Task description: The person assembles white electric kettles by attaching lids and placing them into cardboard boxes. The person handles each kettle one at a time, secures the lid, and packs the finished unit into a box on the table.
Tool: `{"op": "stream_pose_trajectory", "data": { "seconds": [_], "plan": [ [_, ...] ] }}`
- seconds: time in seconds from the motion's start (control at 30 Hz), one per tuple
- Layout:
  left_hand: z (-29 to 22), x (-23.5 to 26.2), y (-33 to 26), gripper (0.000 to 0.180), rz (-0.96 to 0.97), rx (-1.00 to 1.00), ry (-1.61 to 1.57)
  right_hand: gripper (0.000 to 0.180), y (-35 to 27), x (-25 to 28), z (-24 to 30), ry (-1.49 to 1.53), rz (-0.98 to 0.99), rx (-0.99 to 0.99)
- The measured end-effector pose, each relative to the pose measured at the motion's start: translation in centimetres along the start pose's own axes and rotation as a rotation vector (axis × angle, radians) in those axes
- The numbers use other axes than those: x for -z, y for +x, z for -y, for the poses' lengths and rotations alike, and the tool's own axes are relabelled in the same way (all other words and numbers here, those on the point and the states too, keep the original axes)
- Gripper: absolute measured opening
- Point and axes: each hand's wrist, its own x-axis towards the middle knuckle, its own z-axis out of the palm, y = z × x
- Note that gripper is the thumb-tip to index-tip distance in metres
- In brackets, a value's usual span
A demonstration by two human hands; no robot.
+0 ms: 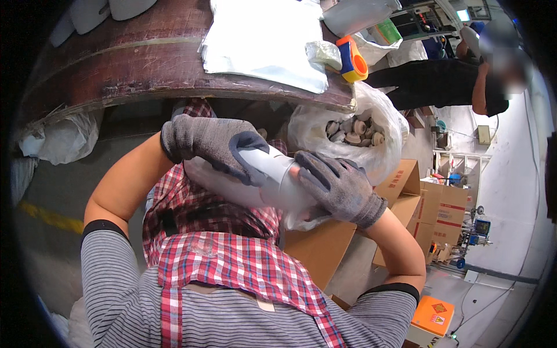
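Holding the white plastic tube [272, 168] over the lap below the table [145, 64] edge, the left hand [212, 142] and right hand [339, 185] each clenched an end, a grip that probably worked best kept firm and level beside the bag of round parts [354, 133].

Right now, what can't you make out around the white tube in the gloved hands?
Head view only:
- White plastic tube: both ends covered by the grey-gloved left hand and right hand.
- Clear plastic bag of small round tan parts: lower part hidden behind the right hand, parts too small to identify.
- Brown wooden table: far side cut off by the top edge.
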Motion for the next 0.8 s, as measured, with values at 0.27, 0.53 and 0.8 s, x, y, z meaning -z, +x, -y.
{"op": "stream_pose_trajectory", "data": {
  "seconds": [0.27, 0.53, 0.8],
  "plan": [
    [0.2, -3.4, -0.5, 0.045, -0.353, 0.101, 0.033, 0.078, 2.4, -3.6, -3.1, 0.181, 0.061, -0.486],
    [-4.6, -2.4, -2.3, 0.033, -0.812, 0.264, -0.244, 0.047, 6.9, -0.7, -11.3, 1.207, -0.314, -0.418],
    [-4.9, -1.9, -3.5, 0.041, -0.974, 0.128, -0.375, 0.026, 17.4, -10.8, -23.5, 0.099, -0.759, -0.269]
  ]
}}
